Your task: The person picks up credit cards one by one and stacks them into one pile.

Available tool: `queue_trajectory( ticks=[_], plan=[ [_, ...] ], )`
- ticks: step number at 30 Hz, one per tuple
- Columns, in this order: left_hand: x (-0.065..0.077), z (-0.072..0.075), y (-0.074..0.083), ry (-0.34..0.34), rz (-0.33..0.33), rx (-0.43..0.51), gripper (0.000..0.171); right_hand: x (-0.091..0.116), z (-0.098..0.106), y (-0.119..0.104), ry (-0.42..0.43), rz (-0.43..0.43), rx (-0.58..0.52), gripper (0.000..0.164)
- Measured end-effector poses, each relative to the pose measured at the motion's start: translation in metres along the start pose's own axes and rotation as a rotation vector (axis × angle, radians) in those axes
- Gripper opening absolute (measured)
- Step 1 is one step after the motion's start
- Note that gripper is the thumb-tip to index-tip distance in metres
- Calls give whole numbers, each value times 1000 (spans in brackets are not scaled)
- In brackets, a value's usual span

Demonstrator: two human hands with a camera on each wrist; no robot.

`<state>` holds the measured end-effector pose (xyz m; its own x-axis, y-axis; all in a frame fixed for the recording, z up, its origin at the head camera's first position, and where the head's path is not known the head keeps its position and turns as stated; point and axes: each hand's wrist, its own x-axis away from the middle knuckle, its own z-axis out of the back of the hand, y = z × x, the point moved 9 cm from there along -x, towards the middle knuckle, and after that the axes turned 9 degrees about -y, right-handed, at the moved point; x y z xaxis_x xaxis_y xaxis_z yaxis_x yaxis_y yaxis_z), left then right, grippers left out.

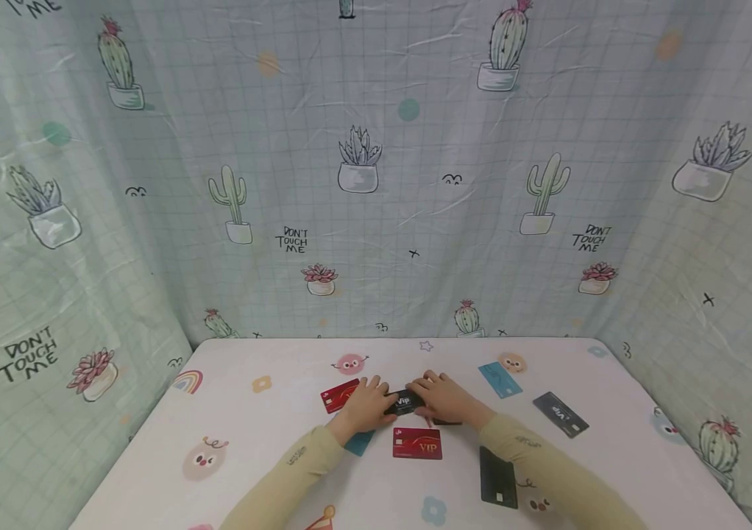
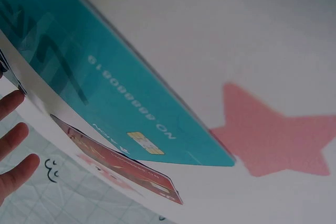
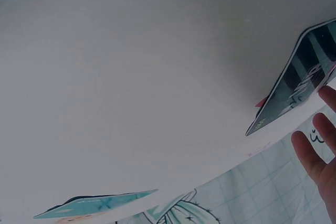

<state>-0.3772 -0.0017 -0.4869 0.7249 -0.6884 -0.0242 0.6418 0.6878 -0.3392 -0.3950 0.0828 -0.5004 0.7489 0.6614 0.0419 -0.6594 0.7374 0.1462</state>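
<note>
A black VIP card [image 1: 405,402] lies between the two hands near the middle of the table. My left hand [image 1: 366,406] holds its left end, with the thumb at the near edge and fingers at the far edge. At the right end, my right hand [image 1: 447,399] grips it in much the same way. Under the left hand's wrist sits a teal card [image 2: 121,77], and a red card [image 1: 338,396] lies beyond it, partly covered. A dark card [image 1: 447,422] peeks out beneath the right hand. Directly in front of both hands is a red VIP card [image 1: 418,444].
Right of the hands lie a blue card [image 1: 499,380] and another black VIP card [image 1: 561,414]. A black card [image 1: 498,478] is partly hidden by the right sleeve. The white table [image 1: 257,434] has cartoon prints; a cactus-patterned curtain [image 1: 416,213] surrounds its back and sides.
</note>
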Motion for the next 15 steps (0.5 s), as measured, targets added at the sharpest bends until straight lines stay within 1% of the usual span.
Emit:
queue_trajectory(
  ticks=[3,7,10,15],
  plan=[
    [-1,-2,-1,-20,-8,20,41,1,-1,-1,-2,0,25,51],
    [-2,-5,-2,-37,-17,34,50,0,0,-1,1,3,59,52],
    [-3,-5,-5,-47,-9,30,55,-1,0,1,-8,-9,87,55],
    [-7,-8,-8,-82,5,21,56,-3,-1,5,-17,-16,120,60]
  ],
)
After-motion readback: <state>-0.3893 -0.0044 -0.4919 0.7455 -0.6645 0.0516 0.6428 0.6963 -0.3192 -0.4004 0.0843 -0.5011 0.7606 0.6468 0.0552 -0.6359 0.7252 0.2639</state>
